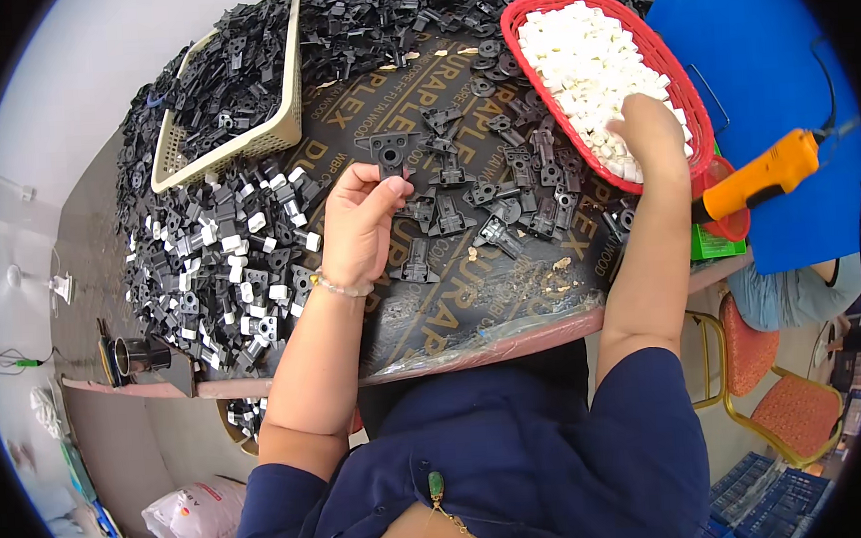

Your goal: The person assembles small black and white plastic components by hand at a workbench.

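My left hand is closed, pinching a black plastic bracket with a round hole, held above the middle of the table. At the back right, my right hand reaches into a red oval basket. Small white plastic caps fill that basket, and the right fingertips are down among them, so what they hold is hidden. Loose black brackets lie between my two hands. Left of my left forearm spreads a heap of black brackets fitted with white caps.
A cream basket of black parts stands at the back left, with more black parts heaped behind. An orange-handled tool sits beyond my right forearm, near a blue panel. A metal cup stands at the left edge.
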A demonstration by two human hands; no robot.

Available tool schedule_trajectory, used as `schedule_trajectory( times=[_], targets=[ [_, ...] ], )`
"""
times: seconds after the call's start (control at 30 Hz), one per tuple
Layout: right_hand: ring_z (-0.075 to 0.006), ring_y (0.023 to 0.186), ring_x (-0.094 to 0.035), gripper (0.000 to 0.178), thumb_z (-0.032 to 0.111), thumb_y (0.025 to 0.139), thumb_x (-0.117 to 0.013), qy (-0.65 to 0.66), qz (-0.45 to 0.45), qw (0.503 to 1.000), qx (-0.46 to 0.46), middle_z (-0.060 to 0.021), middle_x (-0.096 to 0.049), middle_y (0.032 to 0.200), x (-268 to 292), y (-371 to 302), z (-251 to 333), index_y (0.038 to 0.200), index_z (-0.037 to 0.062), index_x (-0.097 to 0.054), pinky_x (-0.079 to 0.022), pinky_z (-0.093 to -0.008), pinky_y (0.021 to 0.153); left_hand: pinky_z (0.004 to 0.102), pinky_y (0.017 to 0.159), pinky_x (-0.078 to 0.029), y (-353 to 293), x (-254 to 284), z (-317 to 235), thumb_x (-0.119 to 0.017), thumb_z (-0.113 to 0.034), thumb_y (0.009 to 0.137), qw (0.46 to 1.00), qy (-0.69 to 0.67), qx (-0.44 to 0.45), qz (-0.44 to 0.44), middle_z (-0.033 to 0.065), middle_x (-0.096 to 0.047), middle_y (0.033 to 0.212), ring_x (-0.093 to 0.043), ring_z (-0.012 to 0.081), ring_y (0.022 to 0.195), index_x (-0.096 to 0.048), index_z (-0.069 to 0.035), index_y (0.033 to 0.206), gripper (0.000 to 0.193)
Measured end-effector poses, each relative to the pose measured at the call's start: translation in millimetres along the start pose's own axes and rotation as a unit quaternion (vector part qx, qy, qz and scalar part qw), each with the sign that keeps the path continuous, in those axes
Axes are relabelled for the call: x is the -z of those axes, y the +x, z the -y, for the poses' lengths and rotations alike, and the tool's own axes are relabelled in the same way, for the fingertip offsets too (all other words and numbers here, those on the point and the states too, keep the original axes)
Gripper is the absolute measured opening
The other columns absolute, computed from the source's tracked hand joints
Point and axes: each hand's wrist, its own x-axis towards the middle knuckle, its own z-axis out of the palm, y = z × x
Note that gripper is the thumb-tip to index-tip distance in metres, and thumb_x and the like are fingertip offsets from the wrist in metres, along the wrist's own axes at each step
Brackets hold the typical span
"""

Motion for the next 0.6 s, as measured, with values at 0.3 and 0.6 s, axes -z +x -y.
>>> schedule_trajectory(
  times=[0.3,0.6],
  targets=[
    [-0.0339,0.091,-0.070,0.025,0.014,0.092,-0.057,0.232,-0.127,0.963,0.048,-0.0196,-0.072,0.098,-4,3,15,0.109,0.0014,-0.071,-0.053,-0.0406,0.082,0.0300,0.077,-0.053,-1,-12,-15,-0.065,0.001,0.091,0.998,-0.044,0.052,0.010,0.0103,-0.066,0.100,-0.068,0.0214,0.090,-0.036,-0.011,0.136,0.055],
    [-0.0150,0.085,-0.069,0.021,0.003,0.093,-0.065,0.760,0.238,0.595,0.107,-0.0045,-0.065,0.094,-15,-69,163,0.113,-0.0008,-0.060,-0.056,-0.0274,0.074,0.0291,0.077,-0.053,3,-3,-11,-0.067,0.005,0.088,0.998,-0.046,0.022,-0.029,0.0069,-0.066,0.110,-0.066,0.0166,0.095,-0.042,-0.011,0.128,0.049]
  ],
)
